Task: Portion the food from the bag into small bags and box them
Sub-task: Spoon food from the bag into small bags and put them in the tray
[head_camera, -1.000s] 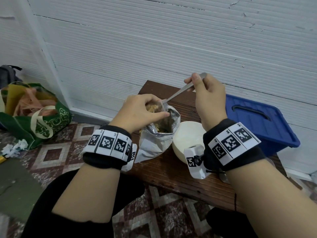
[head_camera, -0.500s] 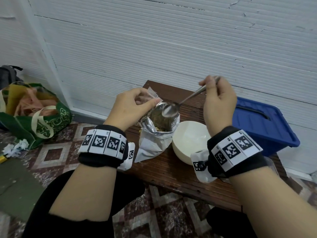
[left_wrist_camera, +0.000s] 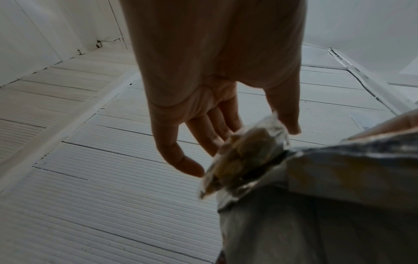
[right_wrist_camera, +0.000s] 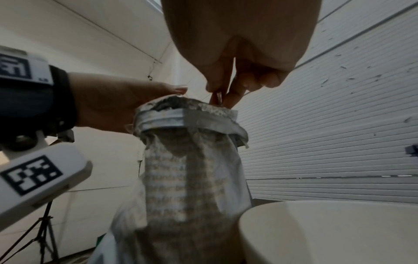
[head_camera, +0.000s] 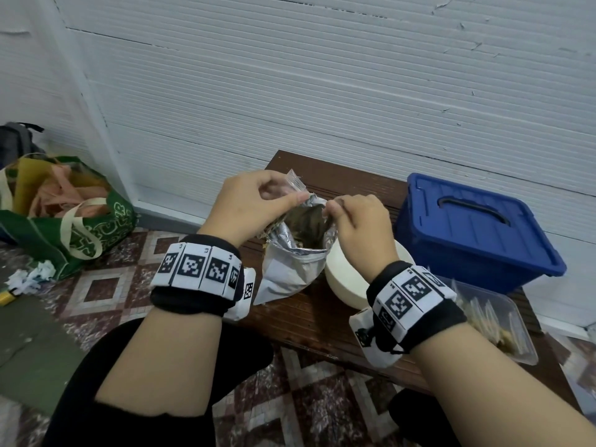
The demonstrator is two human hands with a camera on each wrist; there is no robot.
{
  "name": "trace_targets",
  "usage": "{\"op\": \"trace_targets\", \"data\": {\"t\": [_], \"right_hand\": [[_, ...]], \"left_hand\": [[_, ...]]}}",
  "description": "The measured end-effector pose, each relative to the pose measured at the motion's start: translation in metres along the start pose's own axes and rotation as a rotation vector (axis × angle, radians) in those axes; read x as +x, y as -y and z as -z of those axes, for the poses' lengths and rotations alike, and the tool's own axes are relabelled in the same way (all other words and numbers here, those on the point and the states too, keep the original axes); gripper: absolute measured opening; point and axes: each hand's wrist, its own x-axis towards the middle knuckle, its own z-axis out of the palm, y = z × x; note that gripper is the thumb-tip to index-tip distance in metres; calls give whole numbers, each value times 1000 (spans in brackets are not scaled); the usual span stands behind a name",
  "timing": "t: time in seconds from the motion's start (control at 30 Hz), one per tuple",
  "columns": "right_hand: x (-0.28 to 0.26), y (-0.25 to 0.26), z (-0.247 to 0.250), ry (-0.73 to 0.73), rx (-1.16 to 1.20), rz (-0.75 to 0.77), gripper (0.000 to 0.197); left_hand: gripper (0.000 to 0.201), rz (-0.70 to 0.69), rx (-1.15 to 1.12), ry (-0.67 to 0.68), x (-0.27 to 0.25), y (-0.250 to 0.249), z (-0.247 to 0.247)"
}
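Observation:
An opened silver foil bag [head_camera: 290, 269] of brownish food stands on the dark wooden table [head_camera: 306, 324]. My left hand [head_camera: 290, 195] is at its left rim and pinches a small clear bag [head_camera: 294, 181], which shows food inside in the left wrist view [left_wrist_camera: 244, 157]. My right hand [head_camera: 335, 209] is over the mouth of the foil bag [right_wrist_camera: 192, 169] and pinches a metal spoon's handle [right_wrist_camera: 218, 97]. The spoon's bowl is hidden inside the foil bag. A blue lidded box [head_camera: 474, 233] sits to the right.
A white bowl [head_camera: 342, 282] stands right beside the foil bag, under my right wrist. A clear plastic tray [head_camera: 496, 321] with contents lies at the table's right end. A green shopping bag [head_camera: 64, 221] and crumpled paper [head_camera: 32, 275] lie on the tiled floor at left. The wall is close behind.
My right hand has dropped from above the foil bag to its mouth, taking the spoon down inside. My left hand has stayed at the rim with the small bag.

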Motion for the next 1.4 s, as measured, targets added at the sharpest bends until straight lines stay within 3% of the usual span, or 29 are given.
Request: {"op": "trace_targets", "data": {"t": [0.33,0.7,0.93,1.23,1.4], "right_hand": [[3,2,13,-157,414,-500,33],[20,-4,42,-415,436,-655,39],[36,1,61,-479,467,-645,37],[42,16,52,-325,418,-516,32],[41,27,49,-294,433,-371,31]], "left_hand": [[45,23,-29,-5,0,3,1],[27,11,-6,-4,-4,-1,11],[44,-31,22,62,-5,-4,9],[49,-45,85,142,-5,-7,0],[49,-66,83,127,-4,-7,-6]]}}
